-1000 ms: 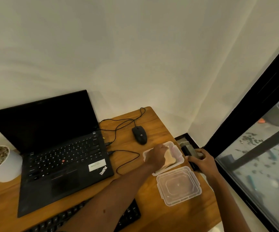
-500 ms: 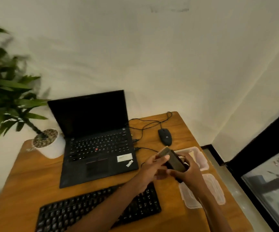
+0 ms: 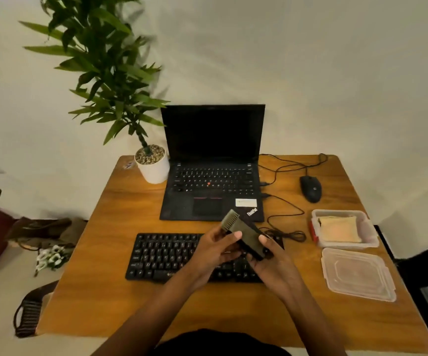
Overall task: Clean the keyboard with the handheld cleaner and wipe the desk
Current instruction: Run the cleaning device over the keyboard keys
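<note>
Head view, looking down on a wooden desk (image 3: pixel 130 304).

Holds the handheld cleaner (image 3: pixel 246 236) in both hands, raised above the right end of the keyboard (image 3: pixel 166 255). Curls the left hand (image 3: pixel 215 250) round the upper part, just below the toothed head, with the thumb laid across the flat face. Wraps the right hand (image 3: pixel 272 263) round the lower end, thumb on top. Leaves neither hand slack, with both closed on the same tool. Cannot tell whether any finger sits on a switch.

Carries the cleaner with its long axis running from 11 o'clock, at the toothed head, to 5 o'clock, at the butt in the right palm. Points that head up toward the laptop (image 3: pixel 213 191), not down at the keys.

Finds the keyboard directly beneath the hands, laid 9 to 3 o'clock, with most of its bare keys stretching off toward 9 o'clock. Probably calls for tipping the head downward and sweeping toward 9 o'clock. Puts the left hand nearer those keys and the right nearer the butt. Looks like readying the tool, with cleaning not yet begun.

Shows a cloth (image 3: pixel 339 228) in an open container (image 3: pixel 369 222) at 3 o'clock from the hands, likely for the wiping, and its lid (image 3: pixel 357 273) at 4 o'clock.
</note>
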`<move>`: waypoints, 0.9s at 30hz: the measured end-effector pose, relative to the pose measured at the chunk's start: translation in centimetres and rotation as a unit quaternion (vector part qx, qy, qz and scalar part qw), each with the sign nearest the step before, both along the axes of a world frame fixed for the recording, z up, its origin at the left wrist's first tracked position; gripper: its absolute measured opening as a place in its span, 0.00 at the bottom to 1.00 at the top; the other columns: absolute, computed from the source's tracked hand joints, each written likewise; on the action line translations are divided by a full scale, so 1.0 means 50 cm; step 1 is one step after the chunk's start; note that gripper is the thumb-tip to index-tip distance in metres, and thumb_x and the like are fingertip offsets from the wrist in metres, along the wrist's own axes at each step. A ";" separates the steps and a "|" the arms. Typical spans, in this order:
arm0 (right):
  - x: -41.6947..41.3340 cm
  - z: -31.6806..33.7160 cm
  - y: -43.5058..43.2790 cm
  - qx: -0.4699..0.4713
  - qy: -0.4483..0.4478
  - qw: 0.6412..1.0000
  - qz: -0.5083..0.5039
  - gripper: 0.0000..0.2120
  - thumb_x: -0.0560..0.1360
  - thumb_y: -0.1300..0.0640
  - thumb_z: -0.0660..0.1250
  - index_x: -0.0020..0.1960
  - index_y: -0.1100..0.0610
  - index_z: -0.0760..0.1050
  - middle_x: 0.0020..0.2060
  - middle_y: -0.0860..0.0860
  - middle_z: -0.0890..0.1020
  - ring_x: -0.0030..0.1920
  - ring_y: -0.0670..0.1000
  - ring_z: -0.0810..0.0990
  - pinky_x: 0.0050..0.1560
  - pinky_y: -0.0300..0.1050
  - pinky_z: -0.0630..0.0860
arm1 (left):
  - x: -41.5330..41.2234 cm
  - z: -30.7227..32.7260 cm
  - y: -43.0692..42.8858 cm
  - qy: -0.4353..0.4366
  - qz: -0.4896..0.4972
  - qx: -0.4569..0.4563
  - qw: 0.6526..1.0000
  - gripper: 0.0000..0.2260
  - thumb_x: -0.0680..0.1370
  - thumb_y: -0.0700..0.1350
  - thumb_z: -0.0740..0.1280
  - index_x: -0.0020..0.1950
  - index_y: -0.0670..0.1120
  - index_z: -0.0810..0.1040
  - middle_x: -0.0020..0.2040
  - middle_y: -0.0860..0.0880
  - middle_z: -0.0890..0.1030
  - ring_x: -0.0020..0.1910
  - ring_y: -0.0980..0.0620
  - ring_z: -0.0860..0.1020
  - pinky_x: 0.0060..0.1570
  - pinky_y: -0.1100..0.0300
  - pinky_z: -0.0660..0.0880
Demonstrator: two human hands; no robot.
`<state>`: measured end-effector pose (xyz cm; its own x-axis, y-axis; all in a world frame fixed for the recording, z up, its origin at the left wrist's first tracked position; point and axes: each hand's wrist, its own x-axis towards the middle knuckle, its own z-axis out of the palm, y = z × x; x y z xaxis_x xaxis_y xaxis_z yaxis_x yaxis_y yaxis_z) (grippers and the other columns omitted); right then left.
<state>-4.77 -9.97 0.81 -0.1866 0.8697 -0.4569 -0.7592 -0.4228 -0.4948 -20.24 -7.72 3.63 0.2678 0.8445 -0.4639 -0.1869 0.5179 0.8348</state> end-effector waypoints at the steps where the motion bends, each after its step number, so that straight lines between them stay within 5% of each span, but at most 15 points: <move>1: -0.012 -0.006 -0.010 -0.013 0.034 0.999 -0.016 0.34 0.45 0.56 0.85 0.49 0.61 0.79 0.47 0.58 0.83 0.45 0.53 0.81 0.33 0.40 0.79 | -0.003 -0.009 -0.012 -0.007 0.015 -0.016 1.000 0.12 0.75 0.43 0.69 0.58 0.47 0.77 0.51 0.50 0.83 0.49 0.53 0.81 0.48 0.59 0.79; 5: -0.054 -0.024 -0.032 -0.052 0.063 0.996 -0.040 0.40 0.49 0.55 0.84 0.59 0.61 0.75 0.46 0.57 0.83 0.41 0.50 0.81 0.30 0.37 0.77 | -0.004 -0.035 -0.041 -0.052 0.036 -0.095 0.993 0.13 0.74 0.43 0.69 0.58 0.46 0.78 0.44 0.49 0.83 0.40 0.56 0.80 0.40 0.63 0.74; 9: -0.081 -0.038 -0.043 -0.108 0.013 0.992 -0.057 0.28 0.69 0.55 0.67 0.67 0.64 0.69 0.38 0.53 0.82 0.29 0.46 0.79 0.25 0.36 0.74 | -0.013 -0.059 -0.049 -0.039 0.048 -0.118 0.991 0.10 0.74 0.43 0.71 0.54 0.44 0.79 0.40 0.49 0.82 0.37 0.56 0.79 0.39 0.63 0.74; 13: -0.095 -0.045 -0.043 -0.109 0.006 0.993 -0.050 0.37 0.54 0.53 0.82 0.59 0.62 0.75 0.37 0.54 0.83 0.29 0.46 0.79 0.27 0.37 0.76 | -0.029 -0.072 -0.054 -0.007 0.027 -0.122 0.992 0.09 0.74 0.43 0.71 0.53 0.45 0.80 0.38 0.50 0.83 0.38 0.56 0.79 0.40 0.63 0.75; 15: -0.102 -0.050 -0.038 -0.119 -0.004 0.991 -0.054 0.37 0.50 0.53 0.83 0.57 0.60 0.76 0.39 0.54 0.82 0.30 0.47 0.78 0.28 0.37 0.77 | -0.049 -0.074 -0.051 0.011 0.011 -0.120 0.993 0.10 0.74 0.45 0.71 0.54 0.46 0.80 0.40 0.51 0.84 0.39 0.57 0.80 0.40 0.63 0.75; 21: -0.154 -0.028 0.033 -0.154 -0.095 0.981 -0.076 0.10 0.71 0.56 0.69 0.51 0.58 0.75 0.43 0.56 0.80 0.38 0.50 0.77 0.29 0.37 0.78 | -0.201 -0.093 -0.017 0.101 0.014 -0.114 0.988 0.12 0.79 0.51 0.63 0.57 0.47 0.78 0.50 0.51 0.82 0.47 0.53 0.80 0.46 0.59 0.76; 27: -0.295 -0.023 0.154 -0.122 -0.254 0.959 -0.028 0.14 0.70 0.62 0.72 0.54 0.58 0.74 0.50 0.56 0.80 0.51 0.56 0.80 0.37 0.43 0.81 | -0.431 -0.173 0.015 0.253 0.161 -0.089 0.950 0.07 0.80 0.47 0.63 0.45 0.45 0.77 0.38 0.48 0.78 0.34 0.54 0.75 0.34 0.62 0.71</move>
<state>-19.50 -2.27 -0.35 0.1580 0.7276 -0.6676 -0.4722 -0.5381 -0.6982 -41.80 -6.97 -5.03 -0.2870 0.7403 -0.6079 0.0428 0.6439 0.7639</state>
